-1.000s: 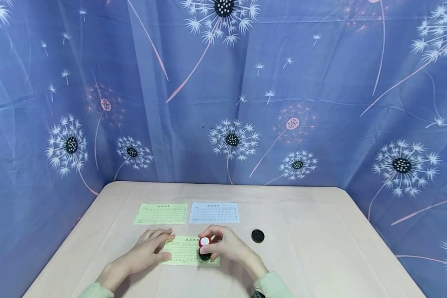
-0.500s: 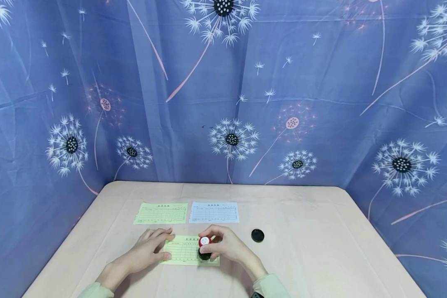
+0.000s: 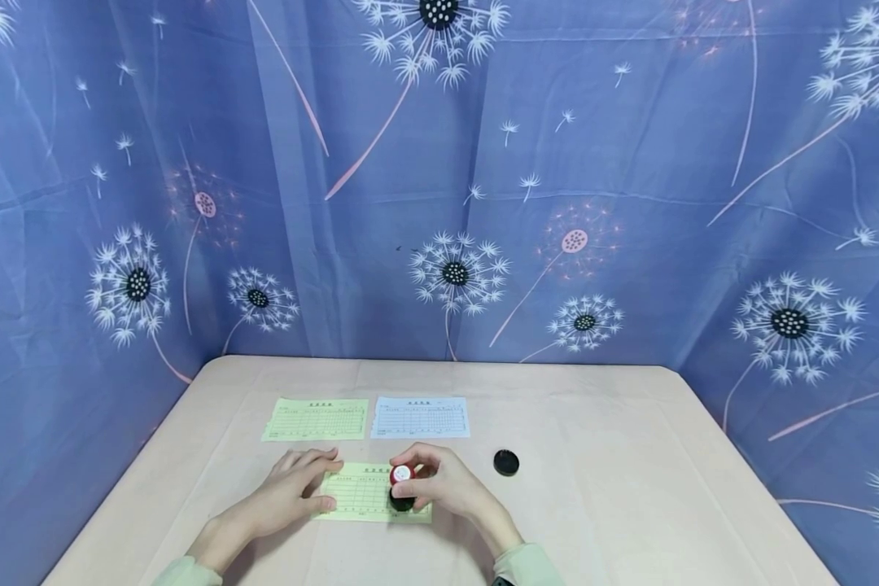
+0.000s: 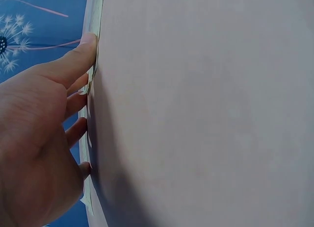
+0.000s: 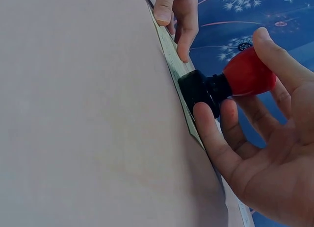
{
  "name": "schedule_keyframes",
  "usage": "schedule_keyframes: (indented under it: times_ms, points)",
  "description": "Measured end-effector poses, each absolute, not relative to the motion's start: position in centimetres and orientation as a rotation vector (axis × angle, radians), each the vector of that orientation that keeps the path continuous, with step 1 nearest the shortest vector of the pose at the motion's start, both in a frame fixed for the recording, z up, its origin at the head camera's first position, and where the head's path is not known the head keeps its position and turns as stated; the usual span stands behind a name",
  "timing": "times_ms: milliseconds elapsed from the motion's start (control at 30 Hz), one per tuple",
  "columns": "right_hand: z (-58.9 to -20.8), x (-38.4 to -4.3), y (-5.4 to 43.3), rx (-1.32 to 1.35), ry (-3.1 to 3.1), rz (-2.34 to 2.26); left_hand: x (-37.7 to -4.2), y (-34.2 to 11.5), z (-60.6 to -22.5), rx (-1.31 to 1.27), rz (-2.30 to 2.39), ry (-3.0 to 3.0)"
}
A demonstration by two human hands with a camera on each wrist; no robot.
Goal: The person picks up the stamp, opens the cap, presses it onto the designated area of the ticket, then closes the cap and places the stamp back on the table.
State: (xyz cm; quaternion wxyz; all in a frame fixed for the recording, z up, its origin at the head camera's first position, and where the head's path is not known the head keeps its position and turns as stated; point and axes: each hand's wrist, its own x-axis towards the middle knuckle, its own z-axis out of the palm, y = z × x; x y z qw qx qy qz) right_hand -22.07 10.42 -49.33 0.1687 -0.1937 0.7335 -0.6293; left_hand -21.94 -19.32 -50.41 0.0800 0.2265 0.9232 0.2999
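Observation:
In the head view, my right hand grips a round stamp with a red knob and a black base. The stamp stands on the right part of a pale green printed slip. Thumb and fingers surround the red knob, and the right wrist view has the stamp's black base against the paper. My left hand rests on the slip's left side with fingers spread. From the left wrist, the thumb and fingertips touch the paper edge. The stamp's underside is hidden.
A second green slip and a blue slip lie side by side farther back. A black round lid sits right of my right hand. The pale table meets a blue dandelion-print curtain.

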Motion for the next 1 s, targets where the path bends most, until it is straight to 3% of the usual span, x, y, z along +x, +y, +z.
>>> schedule_keyframes:
  times_ms: [600, 833, 1000]
  points:
    - [-48.8, -21.8, 9.9, -0.556, 2.070, -1.817, -22.0, -19.8, -49.6, 0.710, 0.840, 2.772]
    - [-48.2, -21.6, 9.9, -0.693, 2.358, -1.660, -22.0, -19.9, -49.8, 0.677, 0.847, 2.773]
    - [-47.6, -21.8, 10.7, -0.610, 2.331, -1.805, -22.1, -19.3, -49.6, 0.663, 0.847, 2.753]
